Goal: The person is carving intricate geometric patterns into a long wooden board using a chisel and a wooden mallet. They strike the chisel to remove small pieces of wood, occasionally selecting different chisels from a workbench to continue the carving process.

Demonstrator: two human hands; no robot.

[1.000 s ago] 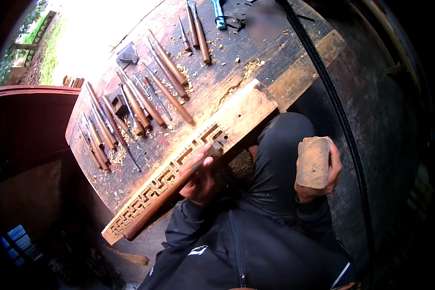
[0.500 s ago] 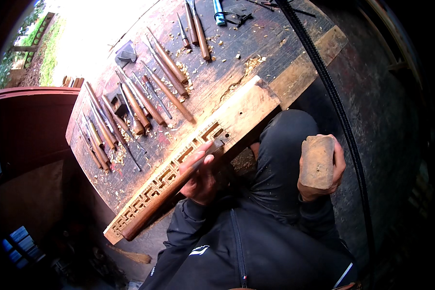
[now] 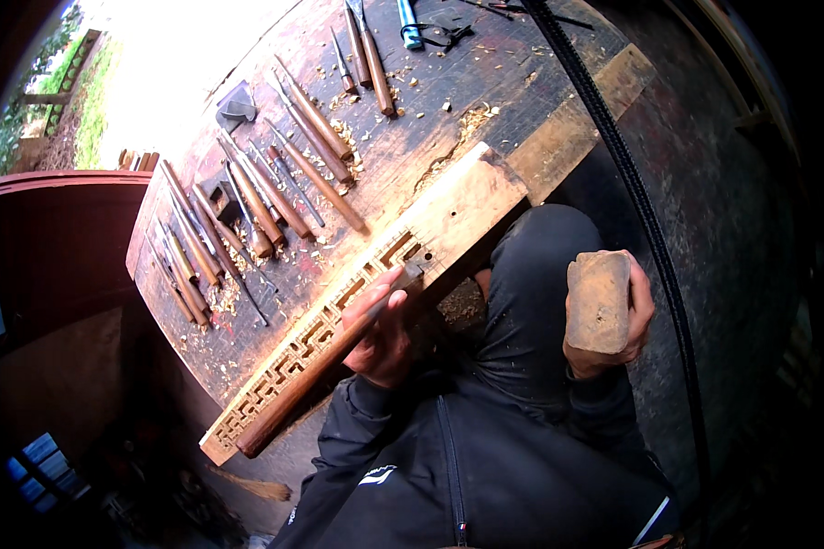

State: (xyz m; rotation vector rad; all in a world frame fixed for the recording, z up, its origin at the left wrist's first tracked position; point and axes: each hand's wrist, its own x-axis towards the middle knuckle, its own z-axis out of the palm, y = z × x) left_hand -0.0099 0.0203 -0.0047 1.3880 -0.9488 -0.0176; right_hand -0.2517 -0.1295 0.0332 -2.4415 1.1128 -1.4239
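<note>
A long pale board (image 3: pixel 490 192) lies slantwise along the near edge of the bench, its left part carved with a row of angular recesses. My left hand (image 3: pixel 380 339) is closed around a wood-handled chisel (image 3: pixel 293 407) tilted over the board. The handle's butt points to the lower left, and the metal end is by the last recesses and a small round hole. On the right, above my lap, my right hand (image 3: pixel 641 311) grips a worn wooden block (image 3: pixel 599 302), blunt like a mallet head. Any handle on it is hidden.
Several wood-handled carving tools (image 3: pixel 265 192) are spread over the dark bench (image 3: pixel 430 82) among shavings. A blue-handled tool (image 3: pixel 410 26) lies at the far side. A black braided cable (image 3: pixel 613 146) hangs across the right. My knee (image 3: pixel 545 265) is beneath the board's right end.
The chisel's butt end has shifted slightly to the right. The wooden block in my right hand is a touch higher and further left. Both grips stay the same.
</note>
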